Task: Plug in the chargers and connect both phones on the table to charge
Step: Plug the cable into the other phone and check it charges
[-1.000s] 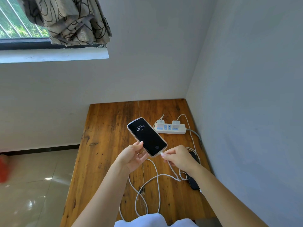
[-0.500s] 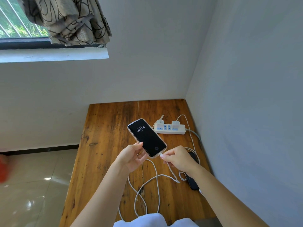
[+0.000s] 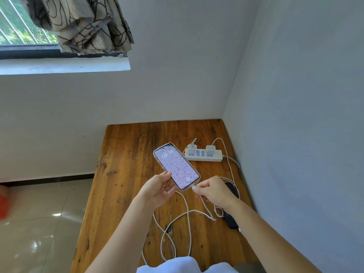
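Observation:
My left hand holds a phone in a clear case above the table, its screen lit pale with 08:28. My right hand pinches the white cable's connector at the phone's bottom edge. A white power strip lies at the back right with two white charger bricks, one on the left and one on the right, plugged in. A second, dark phone lies on the table by the right wall, partly hidden under my right wrist, with a white cable near its lower end.
The wooden table stands in a corner, walls behind and to the right. White cable loops trail over the table's near half. Tiled floor lies to the left. A window with a bundled curtain is at the upper left.
The held phone's screen has turned from a dark lock display to a bright pale wallpaper. The connector is now against the phone's bottom edge. Both hands stay nearly in place.

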A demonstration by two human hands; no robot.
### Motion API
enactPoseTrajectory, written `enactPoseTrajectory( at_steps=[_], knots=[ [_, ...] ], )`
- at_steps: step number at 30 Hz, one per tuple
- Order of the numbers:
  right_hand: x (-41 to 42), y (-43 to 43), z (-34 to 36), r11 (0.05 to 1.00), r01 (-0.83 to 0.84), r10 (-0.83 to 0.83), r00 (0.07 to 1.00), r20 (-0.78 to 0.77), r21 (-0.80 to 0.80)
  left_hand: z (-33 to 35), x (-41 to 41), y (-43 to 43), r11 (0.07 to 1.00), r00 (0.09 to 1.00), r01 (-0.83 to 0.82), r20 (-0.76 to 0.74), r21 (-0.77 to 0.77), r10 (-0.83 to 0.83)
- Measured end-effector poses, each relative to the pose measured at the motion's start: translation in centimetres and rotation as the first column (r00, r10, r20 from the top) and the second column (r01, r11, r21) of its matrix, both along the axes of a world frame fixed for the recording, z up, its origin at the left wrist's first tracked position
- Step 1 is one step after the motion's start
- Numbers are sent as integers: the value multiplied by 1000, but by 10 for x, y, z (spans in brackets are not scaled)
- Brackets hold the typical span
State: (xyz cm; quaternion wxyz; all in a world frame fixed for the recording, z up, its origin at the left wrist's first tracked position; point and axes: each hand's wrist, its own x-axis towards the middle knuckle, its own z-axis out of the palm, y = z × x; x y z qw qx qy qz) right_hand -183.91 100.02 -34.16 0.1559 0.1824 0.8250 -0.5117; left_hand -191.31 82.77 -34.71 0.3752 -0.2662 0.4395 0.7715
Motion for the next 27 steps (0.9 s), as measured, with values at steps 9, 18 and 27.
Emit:
enactPoseTrajectory(
  at_steps=[9, 18, 27],
  knots=[
    [1, 1, 1, 1000, 10, -10, 1000, 4, 0, 1, 0, 2, 1000, 1000, 12, -5, -25, -12],
    [1, 0, 0, 1000, 13, -13, 1000, 17, -5, 2, 1, 2, 999, 1000, 23, -14, -28, -23],
    [3, 0, -1, 1000, 0, 0, 1000, 17, 5, -1, 2, 1, 999, 999, 31, -15, -16, -32]
  ],
)
